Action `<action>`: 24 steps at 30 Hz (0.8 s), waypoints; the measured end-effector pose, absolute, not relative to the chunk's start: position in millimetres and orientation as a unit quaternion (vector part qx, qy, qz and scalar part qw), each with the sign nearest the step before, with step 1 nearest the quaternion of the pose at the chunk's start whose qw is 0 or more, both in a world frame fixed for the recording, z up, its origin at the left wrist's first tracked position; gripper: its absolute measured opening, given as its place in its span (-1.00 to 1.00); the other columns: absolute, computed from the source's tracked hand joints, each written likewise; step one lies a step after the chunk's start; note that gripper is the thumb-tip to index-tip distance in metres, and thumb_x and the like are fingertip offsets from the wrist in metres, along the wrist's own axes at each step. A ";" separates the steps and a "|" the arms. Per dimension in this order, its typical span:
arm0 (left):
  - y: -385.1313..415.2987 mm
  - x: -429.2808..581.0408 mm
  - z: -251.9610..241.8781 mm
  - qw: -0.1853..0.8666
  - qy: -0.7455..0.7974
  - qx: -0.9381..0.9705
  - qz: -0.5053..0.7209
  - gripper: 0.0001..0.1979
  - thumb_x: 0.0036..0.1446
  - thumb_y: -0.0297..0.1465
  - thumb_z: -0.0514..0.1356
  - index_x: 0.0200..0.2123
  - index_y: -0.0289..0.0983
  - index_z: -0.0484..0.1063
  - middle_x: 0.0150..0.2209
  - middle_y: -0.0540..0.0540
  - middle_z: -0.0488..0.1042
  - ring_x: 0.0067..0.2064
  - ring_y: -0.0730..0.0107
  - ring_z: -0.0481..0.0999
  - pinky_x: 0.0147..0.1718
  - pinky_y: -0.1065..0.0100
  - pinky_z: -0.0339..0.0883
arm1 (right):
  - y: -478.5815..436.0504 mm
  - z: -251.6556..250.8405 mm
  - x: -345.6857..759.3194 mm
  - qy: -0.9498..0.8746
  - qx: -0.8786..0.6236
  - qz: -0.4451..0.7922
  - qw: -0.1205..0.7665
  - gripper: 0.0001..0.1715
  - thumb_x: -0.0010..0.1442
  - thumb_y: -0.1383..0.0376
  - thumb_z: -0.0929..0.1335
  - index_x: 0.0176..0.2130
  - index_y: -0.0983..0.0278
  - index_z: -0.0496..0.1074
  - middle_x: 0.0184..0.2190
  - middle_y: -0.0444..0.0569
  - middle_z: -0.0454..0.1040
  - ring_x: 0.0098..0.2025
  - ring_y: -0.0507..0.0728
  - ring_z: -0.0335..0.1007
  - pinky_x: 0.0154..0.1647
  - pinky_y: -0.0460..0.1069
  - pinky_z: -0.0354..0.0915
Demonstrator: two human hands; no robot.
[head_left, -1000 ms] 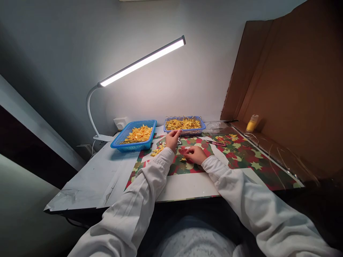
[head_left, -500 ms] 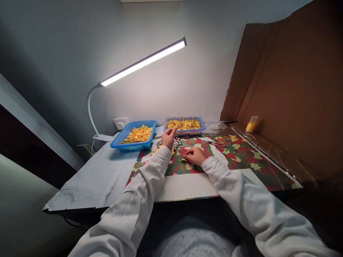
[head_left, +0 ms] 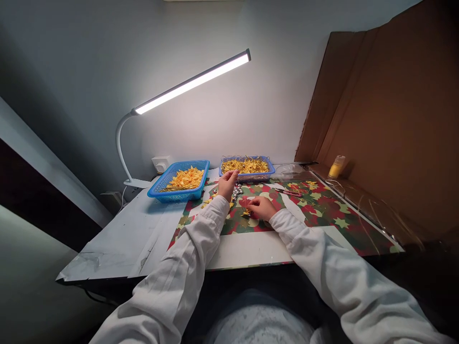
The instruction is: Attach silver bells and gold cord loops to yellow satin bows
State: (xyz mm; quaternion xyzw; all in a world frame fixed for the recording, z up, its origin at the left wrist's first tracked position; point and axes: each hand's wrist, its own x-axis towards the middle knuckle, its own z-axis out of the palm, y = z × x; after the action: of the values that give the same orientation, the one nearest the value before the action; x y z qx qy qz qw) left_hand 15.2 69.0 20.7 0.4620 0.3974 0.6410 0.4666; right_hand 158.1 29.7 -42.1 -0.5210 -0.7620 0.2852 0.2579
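My left hand [head_left: 227, 185] is raised over the far part of the patterned sheet [head_left: 258, 228], its thumb and forefinger pinched together. A fine thread seems to hang from that pinch, too thin to follow clearly. Lower and to the right, my right hand [head_left: 262, 209] is closed at the fingertips on a small yellow ribbon piece [head_left: 246, 212], just above the sheet. Between the hands lies a cluster of small silvery bells or beads [head_left: 237, 190]. More yellow pieces [head_left: 208, 201] lie by my left wrist, which partly hides them.
A blue basket [head_left: 175, 196] of yellow ribbon pieces stands left; behind my left hand is another basket [head_left: 247, 177] of yellow pieces with thin loops. Pink-handled snips [head_left: 291, 193] lie right. A lit lamp [head_left: 193, 82], a yellow bottle [head_left: 336, 167] and a cardboard wall [head_left: 387, 114] surround the table.
My left hand has shifted very slightly to the right. The yellow piece at my right fingertips has turned and shows more of itself; my right hand has barely moved.
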 end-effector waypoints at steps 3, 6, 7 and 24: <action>64.4 18.2 25.9 0.510 0.371 0.442 0.638 -0.84 0.11 -0.35 0.18 -0.33 -0.35 0.39 -0.39 -0.01 0.44 -0.40 0.48 0.46 -0.40 0.39 0.37 | 29.4 -41.2 158.1 -0.753 -0.519 0.299 0.273 -0.69 0.23 0.21 0.29 -0.07 0.33 0.36 -0.10 -0.02 0.40 -0.15 0.14 0.40 -0.18 0.07 0.38; 59.6 21.7 32.3 0.554 0.340 0.424 0.631 -0.81 0.00 -0.30 0.25 -0.41 -0.31 0.36 -0.51 0.03 0.41 -0.47 0.51 0.46 -0.44 0.42 0.34 | 28.7 -40.8 158.0 -0.749 -0.517 0.308 0.278 -0.69 0.23 0.21 0.29 -0.08 0.34 0.37 -0.11 -0.02 0.41 -0.15 0.14 0.40 -0.18 0.07 0.38; 58.3 22.9 34.1 0.566 0.331 0.420 0.628 -0.79 -0.03 -0.29 0.27 -0.42 -0.30 0.36 -0.52 0.04 0.41 -0.49 0.51 0.46 -0.45 0.42 0.35 | 28.4 -40.8 158.1 -0.748 -0.516 0.311 0.278 -0.69 0.23 0.21 0.29 -0.08 0.34 0.37 -0.11 -0.02 0.41 -0.16 0.14 0.40 -0.18 0.07 0.38; 54.3 30.0 43.1 0.604 0.290 0.411 0.618 -0.86 0.20 -0.39 0.10 -0.31 -0.37 0.35 -0.52 0.08 0.31 -0.62 0.67 0.21 -0.69 0.57 0.15 | 24.1 -38.1 155.6 -0.753 -0.513 0.314 0.267 -0.71 0.24 0.22 0.29 -0.08 0.33 0.36 -0.11 -0.01 0.41 -0.16 0.12 0.40 -0.18 0.07 0.38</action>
State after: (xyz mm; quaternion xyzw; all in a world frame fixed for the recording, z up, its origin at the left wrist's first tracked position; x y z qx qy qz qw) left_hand 30.0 54.3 43.1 0.4109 0.2903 0.6184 0.6037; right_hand 155.6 24.1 -38.1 -0.5127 -0.7531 0.3141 0.2671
